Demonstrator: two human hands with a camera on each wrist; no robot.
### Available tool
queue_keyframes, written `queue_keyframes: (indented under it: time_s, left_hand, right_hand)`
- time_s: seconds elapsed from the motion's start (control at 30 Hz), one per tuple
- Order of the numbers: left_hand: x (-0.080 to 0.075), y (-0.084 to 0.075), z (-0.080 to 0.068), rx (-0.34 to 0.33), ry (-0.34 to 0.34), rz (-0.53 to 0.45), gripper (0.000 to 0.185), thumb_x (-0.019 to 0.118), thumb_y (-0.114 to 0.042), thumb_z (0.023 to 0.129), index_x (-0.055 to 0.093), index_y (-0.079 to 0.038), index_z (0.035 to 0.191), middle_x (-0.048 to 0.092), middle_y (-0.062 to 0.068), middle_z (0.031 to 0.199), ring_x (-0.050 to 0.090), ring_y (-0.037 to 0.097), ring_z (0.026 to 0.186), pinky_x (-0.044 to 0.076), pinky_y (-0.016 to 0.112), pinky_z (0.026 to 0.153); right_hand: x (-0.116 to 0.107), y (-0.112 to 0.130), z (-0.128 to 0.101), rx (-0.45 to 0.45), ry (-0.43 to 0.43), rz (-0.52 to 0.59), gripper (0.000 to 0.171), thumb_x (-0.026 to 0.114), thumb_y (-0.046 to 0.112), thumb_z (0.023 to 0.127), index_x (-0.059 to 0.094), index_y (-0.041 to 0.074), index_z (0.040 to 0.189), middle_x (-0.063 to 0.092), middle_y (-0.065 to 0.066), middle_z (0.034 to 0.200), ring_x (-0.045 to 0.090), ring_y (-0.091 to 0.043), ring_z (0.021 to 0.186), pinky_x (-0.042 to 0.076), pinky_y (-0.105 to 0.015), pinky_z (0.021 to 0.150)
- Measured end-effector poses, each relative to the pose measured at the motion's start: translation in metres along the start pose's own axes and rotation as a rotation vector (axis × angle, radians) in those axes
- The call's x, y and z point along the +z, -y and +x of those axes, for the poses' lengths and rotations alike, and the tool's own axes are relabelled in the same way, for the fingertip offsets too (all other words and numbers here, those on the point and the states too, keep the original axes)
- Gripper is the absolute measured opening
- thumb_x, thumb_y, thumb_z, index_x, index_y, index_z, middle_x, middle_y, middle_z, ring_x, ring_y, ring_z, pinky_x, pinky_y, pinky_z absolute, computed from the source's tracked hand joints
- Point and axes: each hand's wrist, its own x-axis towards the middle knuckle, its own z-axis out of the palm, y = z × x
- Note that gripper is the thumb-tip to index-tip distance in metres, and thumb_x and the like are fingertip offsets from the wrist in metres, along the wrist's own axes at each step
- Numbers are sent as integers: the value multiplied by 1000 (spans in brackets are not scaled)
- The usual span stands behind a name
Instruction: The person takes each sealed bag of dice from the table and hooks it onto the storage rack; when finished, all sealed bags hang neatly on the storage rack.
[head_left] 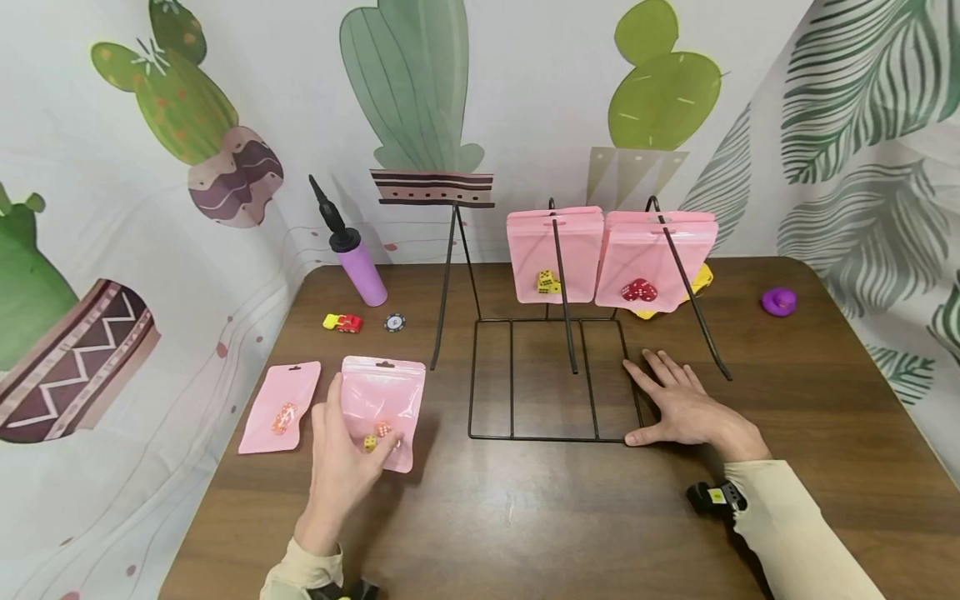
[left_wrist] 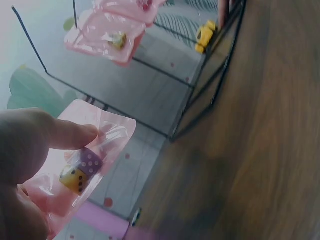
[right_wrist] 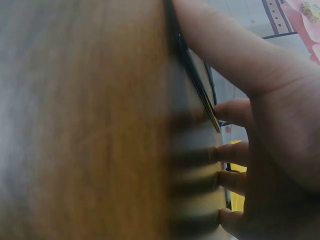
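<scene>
My left hand [head_left: 339, 450] pinches a pink zip bag [head_left: 384, 387] by its side and lower edge, raised off the table. Through its clear front show a yellow die [left_wrist: 73, 179], a purple die [left_wrist: 91, 162] and an orange one [head_left: 383, 429]. Left of it, another pink bag [head_left: 279, 408] with orange dice lies flat. With fingers spread, my right hand [head_left: 678, 412] rests on the table, touching the right side of a black wire rack [head_left: 551, 438]. On the rack's prongs hang pink bags with yellow dice [head_left: 555, 242] and red dice [head_left: 660, 254].
At the back left stands a purple hand pump [head_left: 363, 275], near a red and yellow toy car [head_left: 343, 322] and a poker chip [head_left: 394, 322]. A yellow object [head_left: 702, 277] sits partly behind the hanging bags. Far right is a purple toy duck [head_left: 778, 301]. Rack prongs jut forward.
</scene>
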Motion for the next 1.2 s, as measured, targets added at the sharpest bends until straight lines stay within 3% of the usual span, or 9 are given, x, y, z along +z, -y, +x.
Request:
queue_keyframes:
  time_s: [0.23,0.43,0.57,0.67,0.8,0.87,1.03,1.2]
  left_hand:
    - [-7,-23,-11,136,-80,-28,120,94,-13,55,25,-4,153,46,23,107,44,23,93,37,20,69]
    - [-15,-46,-20,186,-89,-67,117,93,-17,57,26,-4,153,47,23,108,45,23,93,40,20,71]
    - [-17,-56,-24,222,-100,-124,112,91,-22,61,29,-3,152,48,22,107,46,21,92,46,16,66]
    - [-18,-62,-25,270,-123,-171,104,87,-34,70,31,1,150,49,21,104,46,19,91,48,13,56]
    - [-19,-70,-27,307,-159,-212,97,76,-50,79,34,4,147,49,21,103,46,19,90,48,14,52]
    - [-19,-76,-27,323,-188,-210,96,73,-53,80,36,6,146,50,21,103,46,21,91,47,15,56]
    - [-19,-89,-25,402,-266,-215,93,73,-51,82,39,14,139,52,22,99,45,24,88,42,24,65]
    - [-20,-98,-23,444,-278,-269,91,75,-47,82,39,16,137,51,22,97,44,22,87,43,20,60]
  right_hand:
    - [0,-1,1,-2,-1,-3,120,72,71,67,22,8,155,6,-30,159,2,-51,145,3,-72,109]
    - [0,1,0,-4,3,-1,119,72,70,67,23,7,155,6,-31,158,3,-52,144,4,-72,109]
    - [1,0,1,-4,4,-3,119,73,70,67,22,7,155,6,-31,158,2,-52,144,3,-72,109]
    - [1,-1,1,-6,-1,-8,119,72,71,67,22,7,155,6,-31,158,3,-51,144,4,-72,109]
    - [1,-2,1,-9,-8,-12,120,73,71,67,22,7,155,7,-31,158,3,-52,144,4,-73,108]
    - [1,-2,1,-10,-10,-14,120,73,70,67,22,6,155,7,-31,158,3,-52,144,4,-73,108]
    - [2,-2,1,-13,-12,-8,119,73,70,67,23,7,155,7,-31,158,3,-52,144,4,-73,108]
    - [2,-2,1,-13,-13,-4,119,72,71,68,22,7,155,7,-31,158,3,-51,144,4,-72,108]
